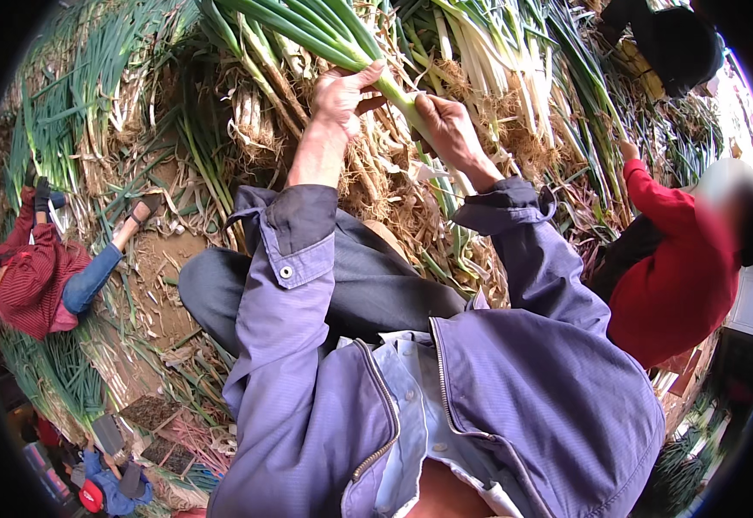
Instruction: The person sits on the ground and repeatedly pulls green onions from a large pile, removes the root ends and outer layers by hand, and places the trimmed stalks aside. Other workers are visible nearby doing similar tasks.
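Note:
Between my two hands runs one thick green onion (394, 90), its green leaves spreading to the top of the view and its pale lower stem slanting down to the right. My left hand (341, 97) grips it just below where the leaves fan out, thumb on top. My right hand (444, 126) pinches the stem a little lower, with thumb and bent fingers around it. Under and behind both hands lie heaped green onions with brown, hairy roots (366, 175) and dry peeled skins. A bundle with white stems (480, 55) lies beyond my right hand.
A person in a red top (674, 272) sits close on the right, a hand on long onion leaves. At the left, a person in a striped red top (43, 278) bends over more onions. Other people are at the lower left. Loose leaves litter the bare soil (169, 278).

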Action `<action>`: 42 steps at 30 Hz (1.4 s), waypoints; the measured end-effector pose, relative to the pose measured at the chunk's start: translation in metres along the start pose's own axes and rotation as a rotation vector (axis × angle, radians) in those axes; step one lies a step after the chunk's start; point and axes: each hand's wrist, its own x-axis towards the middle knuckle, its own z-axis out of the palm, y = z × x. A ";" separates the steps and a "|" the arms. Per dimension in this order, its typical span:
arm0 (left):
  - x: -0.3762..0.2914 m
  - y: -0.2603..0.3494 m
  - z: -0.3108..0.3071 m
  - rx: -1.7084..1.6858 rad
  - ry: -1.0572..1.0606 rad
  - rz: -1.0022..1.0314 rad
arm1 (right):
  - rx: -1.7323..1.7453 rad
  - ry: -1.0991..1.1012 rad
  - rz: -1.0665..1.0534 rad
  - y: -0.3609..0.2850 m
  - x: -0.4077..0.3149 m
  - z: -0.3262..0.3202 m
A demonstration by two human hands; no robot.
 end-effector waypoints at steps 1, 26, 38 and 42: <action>0.003 0.003 -0.007 0.022 -0.008 -0.010 | 0.005 -0.023 0.039 -0.004 0.002 -0.003; -0.009 0.026 0.008 -0.243 0.318 0.362 | 0.877 0.230 0.316 -0.019 -0.014 0.017; -0.004 0.050 -0.026 -0.272 0.268 0.244 | -1.215 -0.329 0.508 0.207 -0.276 -0.156; -0.010 0.050 -0.022 -0.239 0.213 0.280 | -0.771 -0.124 0.392 0.099 -0.164 -0.119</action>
